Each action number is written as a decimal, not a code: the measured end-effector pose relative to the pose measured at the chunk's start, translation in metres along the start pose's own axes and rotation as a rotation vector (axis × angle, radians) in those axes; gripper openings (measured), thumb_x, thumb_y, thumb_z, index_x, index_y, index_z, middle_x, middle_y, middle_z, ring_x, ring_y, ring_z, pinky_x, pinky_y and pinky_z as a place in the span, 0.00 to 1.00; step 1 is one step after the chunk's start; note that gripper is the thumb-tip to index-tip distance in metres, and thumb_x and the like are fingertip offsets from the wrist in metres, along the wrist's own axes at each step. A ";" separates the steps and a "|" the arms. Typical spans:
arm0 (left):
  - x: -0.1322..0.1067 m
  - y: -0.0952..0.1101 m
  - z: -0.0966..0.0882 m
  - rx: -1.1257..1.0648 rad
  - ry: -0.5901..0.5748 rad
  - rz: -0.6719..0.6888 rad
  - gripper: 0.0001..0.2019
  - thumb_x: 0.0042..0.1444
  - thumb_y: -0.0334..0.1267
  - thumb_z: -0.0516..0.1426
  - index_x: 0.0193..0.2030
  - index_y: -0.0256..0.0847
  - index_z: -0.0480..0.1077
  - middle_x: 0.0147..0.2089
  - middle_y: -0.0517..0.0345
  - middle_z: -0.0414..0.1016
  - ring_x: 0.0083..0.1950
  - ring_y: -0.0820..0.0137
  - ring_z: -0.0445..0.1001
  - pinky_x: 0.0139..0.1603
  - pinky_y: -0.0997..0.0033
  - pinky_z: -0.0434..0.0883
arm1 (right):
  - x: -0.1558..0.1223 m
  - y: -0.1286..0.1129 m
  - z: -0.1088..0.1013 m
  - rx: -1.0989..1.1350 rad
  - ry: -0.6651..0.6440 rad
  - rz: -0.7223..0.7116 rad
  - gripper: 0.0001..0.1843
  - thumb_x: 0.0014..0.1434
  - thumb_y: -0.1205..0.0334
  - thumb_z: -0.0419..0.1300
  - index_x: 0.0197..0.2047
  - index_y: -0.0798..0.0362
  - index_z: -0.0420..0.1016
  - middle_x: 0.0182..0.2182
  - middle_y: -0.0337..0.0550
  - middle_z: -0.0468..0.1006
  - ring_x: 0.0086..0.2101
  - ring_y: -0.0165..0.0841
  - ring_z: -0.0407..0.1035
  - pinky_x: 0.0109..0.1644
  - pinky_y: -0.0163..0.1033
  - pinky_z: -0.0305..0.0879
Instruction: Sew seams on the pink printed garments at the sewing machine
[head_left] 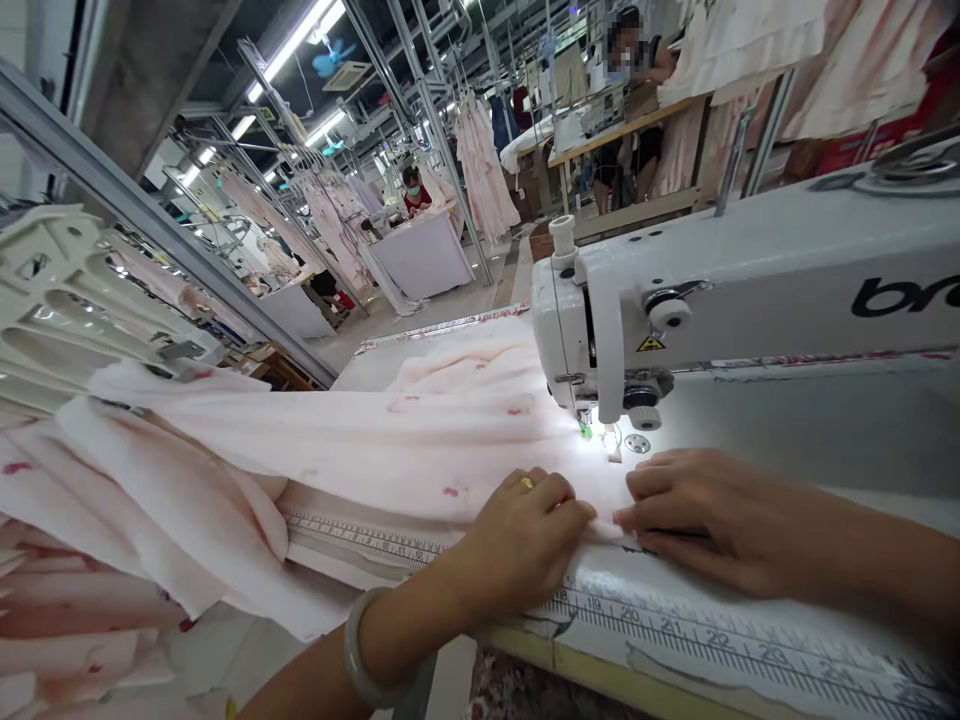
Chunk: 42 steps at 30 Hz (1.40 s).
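Near lies a measuring tape (630, 612); beyond, the person's left hand (536, 535) pinches pale pink fabric (450, 440) spreading left; the right hand (701, 515) touches its right end, grip unclear; farther, at right, stands a sewing machine (750, 290)

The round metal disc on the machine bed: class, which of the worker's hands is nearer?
Right. The right hand is just in front of the disc; the left hand is farther, left of it, on the pink cloth.
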<state>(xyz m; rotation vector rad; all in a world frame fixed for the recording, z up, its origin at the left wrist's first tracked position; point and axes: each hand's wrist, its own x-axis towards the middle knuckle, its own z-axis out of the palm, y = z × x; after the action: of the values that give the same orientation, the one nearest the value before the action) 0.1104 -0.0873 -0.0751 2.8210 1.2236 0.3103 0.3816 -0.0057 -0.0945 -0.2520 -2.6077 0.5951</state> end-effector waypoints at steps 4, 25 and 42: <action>0.000 -0.001 0.001 -0.112 0.039 -0.028 0.13 0.80 0.43 0.57 0.59 0.36 0.76 0.53 0.47 0.82 0.52 0.58 0.80 0.57 0.55 0.81 | -0.001 0.004 0.007 -0.060 0.047 -0.020 0.20 0.84 0.61 0.52 0.42 0.50 0.82 0.30 0.40 0.75 0.31 0.35 0.71 0.37 0.43 0.58; 0.059 -0.020 0.010 0.051 -0.050 -0.231 0.07 0.74 0.28 0.54 0.49 0.42 0.72 0.47 0.51 0.81 0.44 0.61 0.79 0.43 0.62 0.76 | 0.001 0.004 0.011 0.021 -0.007 0.106 0.21 0.83 0.60 0.52 0.35 0.50 0.74 0.34 0.41 0.74 0.37 0.38 0.69 0.45 0.46 0.60; 0.041 -0.023 0.028 0.084 0.035 0.022 0.07 0.76 0.28 0.57 0.51 0.37 0.77 0.55 0.49 0.83 0.55 0.61 0.79 0.60 0.59 0.79 | 0.002 -0.001 0.011 0.047 0.011 0.064 0.21 0.84 0.59 0.53 0.37 0.49 0.75 0.33 0.40 0.75 0.36 0.36 0.69 0.44 0.46 0.62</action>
<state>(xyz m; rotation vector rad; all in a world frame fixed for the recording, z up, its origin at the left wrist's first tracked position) 0.1273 -0.0409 -0.0982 2.9139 1.2419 0.3177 0.3743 -0.0096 -0.1020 -0.3242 -2.5794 0.6741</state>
